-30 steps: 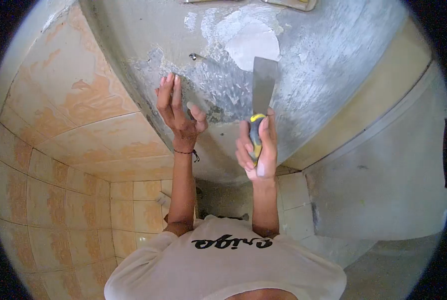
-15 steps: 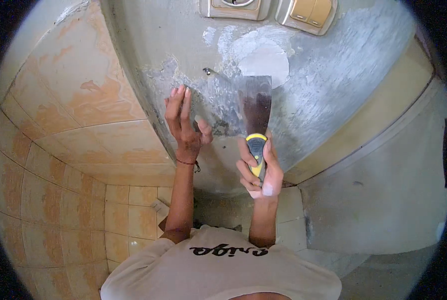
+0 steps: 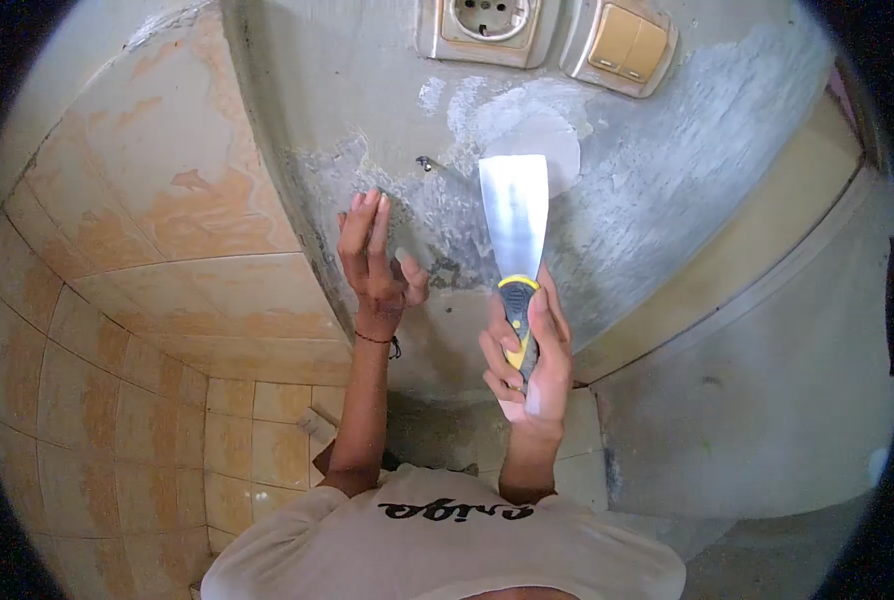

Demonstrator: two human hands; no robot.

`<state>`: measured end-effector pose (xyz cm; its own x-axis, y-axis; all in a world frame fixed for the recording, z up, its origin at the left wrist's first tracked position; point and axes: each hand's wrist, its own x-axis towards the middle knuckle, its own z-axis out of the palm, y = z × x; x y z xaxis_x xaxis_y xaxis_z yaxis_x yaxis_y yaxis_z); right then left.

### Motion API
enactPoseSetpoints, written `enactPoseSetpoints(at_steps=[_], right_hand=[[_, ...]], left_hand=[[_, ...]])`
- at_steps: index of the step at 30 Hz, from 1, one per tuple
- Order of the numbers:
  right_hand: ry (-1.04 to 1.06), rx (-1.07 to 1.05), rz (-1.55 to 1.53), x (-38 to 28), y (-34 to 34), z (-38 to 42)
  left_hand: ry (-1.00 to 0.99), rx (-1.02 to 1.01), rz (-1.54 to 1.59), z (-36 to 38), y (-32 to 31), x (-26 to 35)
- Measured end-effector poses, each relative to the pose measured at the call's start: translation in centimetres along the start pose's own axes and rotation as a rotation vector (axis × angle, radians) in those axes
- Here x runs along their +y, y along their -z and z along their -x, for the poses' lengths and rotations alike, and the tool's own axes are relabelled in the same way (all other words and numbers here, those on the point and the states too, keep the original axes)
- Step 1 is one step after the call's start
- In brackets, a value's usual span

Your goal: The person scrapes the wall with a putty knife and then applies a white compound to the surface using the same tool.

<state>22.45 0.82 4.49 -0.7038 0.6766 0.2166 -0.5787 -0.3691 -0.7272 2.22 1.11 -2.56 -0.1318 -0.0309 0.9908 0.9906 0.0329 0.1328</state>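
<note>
In my right hand [image 3: 529,350] is a putty knife [image 3: 515,215], its black-and-yellow handle wrapped by my fingers. The wide metal blade points up the wall and shines brightly. Its tip overlaps the lower edge of a round pale patch of filler [image 3: 542,135] in this view. My left hand [image 3: 375,255] is open, fingers stretched upward close over the rough grey wall [image 3: 447,225], and holds nothing. A dark cord bracelet circles that wrist. Just above and right of the left fingertips, a small metal hook [image 3: 424,162] sticks out of the wall.
A round power socket [image 3: 485,18] and a double light switch [image 3: 629,48] sit on the wall at the top. Orange-and-cream tiles [image 3: 177,190] cover the left side. A pale ledge [image 3: 727,240] runs along the right, and a small box [image 3: 317,425] lies low beside my left arm.
The putty knife's blade has turned from dark to brightly lit as its angle shifted. My right hand has dropped slightly; the wall sits a little lower in view. The left hand keeps its pose.
</note>
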Motion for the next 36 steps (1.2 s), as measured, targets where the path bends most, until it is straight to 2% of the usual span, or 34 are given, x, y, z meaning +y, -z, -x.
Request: enactPoseSetpoints(at_steps=[4, 9, 13, 28, 31, 36], right_hand=[[0.049, 0.006, 0.035, 0.2, -0.7, -1.5], [0.021, -0.014, 0.017, -1.0, -0.6, 0.3], [0.012, 0.057, 0.069, -1.3, -0.5, -0.1], [0.008, 0.024, 0.075, -2.6, -0.5, 0.8], [-0.021, 0.085, 0.117, -2.4, -0.8, 0.1], [0.014, 0.000, 0.090, -3.0, -0.5, 1.2]], left_hand=[[0.015, -0.048, 0.016, 0.4, 0.2, -0.2], [0.018, -0.042, 0.008, 0.5, 0.0, -0.4], [0.026, -0.061, 0.013, 0.2, 0.4, -0.1], [0.007, -0.023, 0.015, -0.1, -0.1, -0.2], [0.011, -0.001, 0.016, 0.0, 0.0, 0.2], [-0.004, 0.042, -0.003, -0.1, -0.4, 0.1]])
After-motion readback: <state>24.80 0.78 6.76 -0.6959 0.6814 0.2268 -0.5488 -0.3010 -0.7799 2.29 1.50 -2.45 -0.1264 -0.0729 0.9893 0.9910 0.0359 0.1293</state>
